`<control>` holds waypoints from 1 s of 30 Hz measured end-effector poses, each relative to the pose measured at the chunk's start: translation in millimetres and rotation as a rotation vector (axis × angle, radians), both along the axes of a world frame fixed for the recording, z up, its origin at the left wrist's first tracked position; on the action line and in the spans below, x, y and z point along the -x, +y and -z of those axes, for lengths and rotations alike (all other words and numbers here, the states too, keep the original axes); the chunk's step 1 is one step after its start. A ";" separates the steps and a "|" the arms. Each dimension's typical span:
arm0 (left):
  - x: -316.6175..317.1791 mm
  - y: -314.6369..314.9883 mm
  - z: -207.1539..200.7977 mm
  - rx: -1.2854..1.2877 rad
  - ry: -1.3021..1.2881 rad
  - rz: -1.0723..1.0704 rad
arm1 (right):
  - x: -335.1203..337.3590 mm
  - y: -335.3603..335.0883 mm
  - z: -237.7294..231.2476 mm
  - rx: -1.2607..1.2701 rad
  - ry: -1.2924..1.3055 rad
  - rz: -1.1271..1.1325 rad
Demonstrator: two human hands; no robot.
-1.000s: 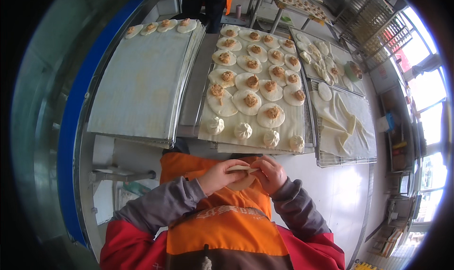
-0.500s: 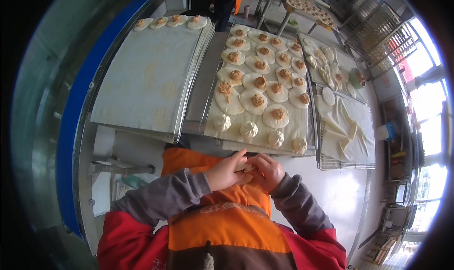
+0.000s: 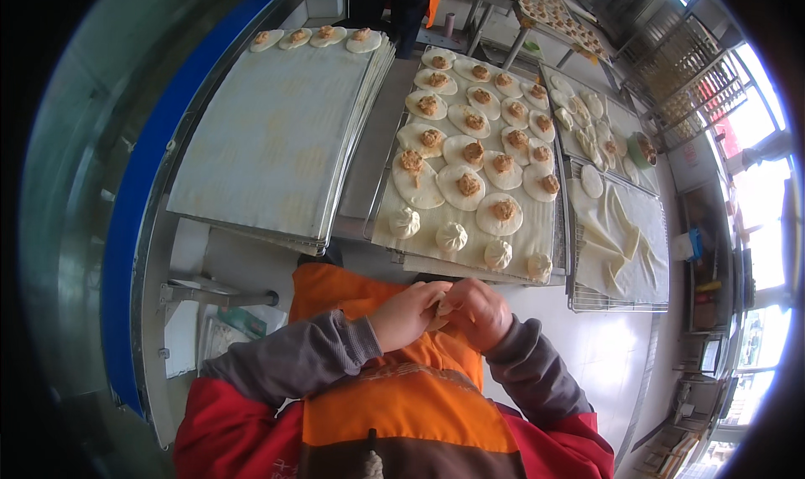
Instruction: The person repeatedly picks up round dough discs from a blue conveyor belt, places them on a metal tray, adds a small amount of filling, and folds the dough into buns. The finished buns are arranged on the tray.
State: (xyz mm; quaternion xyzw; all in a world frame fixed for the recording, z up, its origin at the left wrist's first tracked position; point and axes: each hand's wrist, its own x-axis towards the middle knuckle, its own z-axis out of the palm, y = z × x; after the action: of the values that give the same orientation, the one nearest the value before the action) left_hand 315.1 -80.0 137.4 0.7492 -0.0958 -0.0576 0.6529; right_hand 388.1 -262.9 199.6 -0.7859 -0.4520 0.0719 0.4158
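In front of my orange apron, my left hand (image 3: 406, 318) curls around a pale piece of dough (image 3: 438, 313), most of it hidden by my fingers. From the other side my right hand (image 3: 479, 313) pinches the same dough at its top. Beyond my hands lies a cloth-covered tray (image 3: 521, 246). Along its near edge sits a row of several pleated buns (image 3: 497, 253). Behind that row, flat dough wrappers (image 3: 416, 189) carry lumps of orange-brown filling (image 3: 504, 210).
To the left is a stack of cloth-lined trays (image 3: 260, 144) with filled wrappers at its far end. A rack (image 3: 616, 299) with rumpled cloth (image 3: 616, 236) stands at right. More dough and a green bowl (image 3: 642, 150) lie behind it. Another person (image 3: 394, 10) stands at the far side.
My fingers have closed in around the dough, and my right hand has turned over its top. The whole view has shifted slightly.
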 end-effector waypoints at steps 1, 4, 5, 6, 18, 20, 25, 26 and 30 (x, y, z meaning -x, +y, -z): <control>-0.8 1.1 -0.1 -0.128 -0.191 0.005 | -0.2 0.1 1.0 -0.027 0.105 0.007; 2.1 -1.0 -6.2 0.366 0.184 -0.095 | -0.3 1.1 2.8 -0.019 -0.058 0.080; 5.6 -0.6 -9.9 0.354 0.332 -0.124 | 0.0 1.9 2.1 -0.007 -0.157 0.031; 8.0 -2.0 -13.3 0.338 0.245 -0.107 | -0.1 3.1 1.0 -0.010 -0.236 0.011; 5.2 11.9 -11.1 0.097 0.069 0.014 | 0.5 11.3 -1.7 0.015 -0.047 0.024; 4.8 15.5 -14.6 0.440 0.316 0.011 | 0.0 12.6 4.3 0.010 -0.076 0.023; 11.3 -3.9 -17.0 0.590 0.483 -0.227 | -2.0 18.9 5.8 0.028 -0.297 -0.034; 11.8 -8.8 -14.4 0.673 0.455 -0.279 | -2.8 19.9 3.8 0.003 -0.336 -0.038; 7.2 -10.7 -0.4 0.263 -0.034 -0.302 | -4.4 21.7 -7.0 -0.030 -0.319 -0.104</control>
State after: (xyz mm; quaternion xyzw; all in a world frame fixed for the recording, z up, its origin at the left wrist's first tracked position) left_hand 307.8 -90.6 137.7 0.6642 0.0001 0.0667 0.7446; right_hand 392.5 -241.2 206.6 -0.7564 -0.5536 -0.0392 0.3463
